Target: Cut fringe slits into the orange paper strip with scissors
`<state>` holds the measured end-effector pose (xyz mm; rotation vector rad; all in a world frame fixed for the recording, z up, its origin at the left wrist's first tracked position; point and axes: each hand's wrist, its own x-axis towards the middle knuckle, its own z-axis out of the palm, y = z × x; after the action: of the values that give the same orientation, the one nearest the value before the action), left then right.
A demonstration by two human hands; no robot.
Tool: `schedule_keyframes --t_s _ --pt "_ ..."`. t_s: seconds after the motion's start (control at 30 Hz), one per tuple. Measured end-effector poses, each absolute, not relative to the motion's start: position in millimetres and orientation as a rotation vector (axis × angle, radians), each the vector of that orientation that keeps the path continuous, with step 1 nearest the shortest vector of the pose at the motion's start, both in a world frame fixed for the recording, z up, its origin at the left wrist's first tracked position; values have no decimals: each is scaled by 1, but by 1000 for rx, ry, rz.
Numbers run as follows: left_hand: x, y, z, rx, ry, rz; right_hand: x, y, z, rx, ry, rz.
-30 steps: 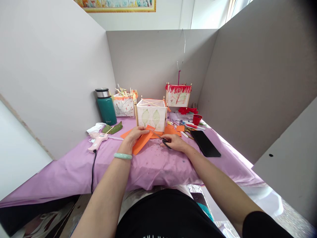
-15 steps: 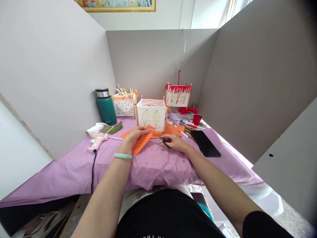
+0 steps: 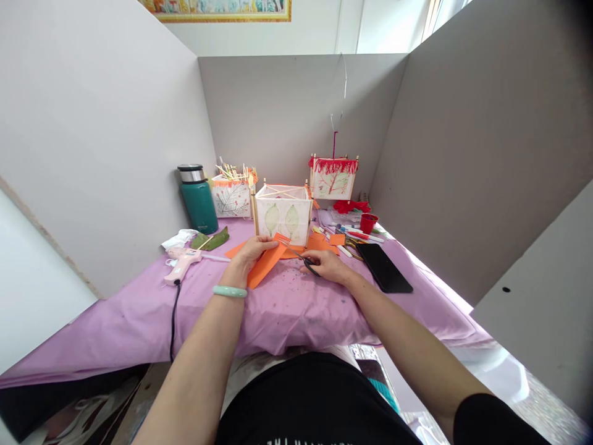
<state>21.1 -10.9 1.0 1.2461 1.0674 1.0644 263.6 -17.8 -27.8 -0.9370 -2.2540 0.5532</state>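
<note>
My left hand (image 3: pixel 256 252) pinches a strip of orange paper (image 3: pixel 264 269) whose upper right end has narrow fringe cuts. My right hand (image 3: pixel 327 266) is closed on dark-handled scissors (image 3: pixel 310 266). The scissor blades point left toward the fringed edge; whether they touch the paper is too small to tell. Right behind my hands stands a white paper lantern (image 3: pixel 283 217) on a wooden stick frame, with two green leaf shapes on its front. More orange paper pieces (image 3: pixel 323 243) lie on the purple cloth (image 3: pixel 287 309) around its base.
Left are a pink glue gun (image 3: pixel 183 266), a green leaf (image 3: pixel 210 240) and a teal bottle (image 3: pixel 200 201). A second lantern (image 3: pixel 232 199) stands behind; a red-fringed one (image 3: pixel 334 179) hangs. Right lie a black phone (image 3: pixel 383 267), markers and a red cup (image 3: pixel 369 223). Grey panels enclose the table.
Hardly anything differs. Both hands keep their places with the orange paper and the scissors; the whole view has shifted very slightly.
</note>
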Motion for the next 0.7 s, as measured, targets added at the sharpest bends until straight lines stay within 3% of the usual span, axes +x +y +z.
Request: schedule_keyframes --t_s 0.7 --pt "21 -11 0 1287 1073 1024 262 -19 -28 -941 -2260 526"
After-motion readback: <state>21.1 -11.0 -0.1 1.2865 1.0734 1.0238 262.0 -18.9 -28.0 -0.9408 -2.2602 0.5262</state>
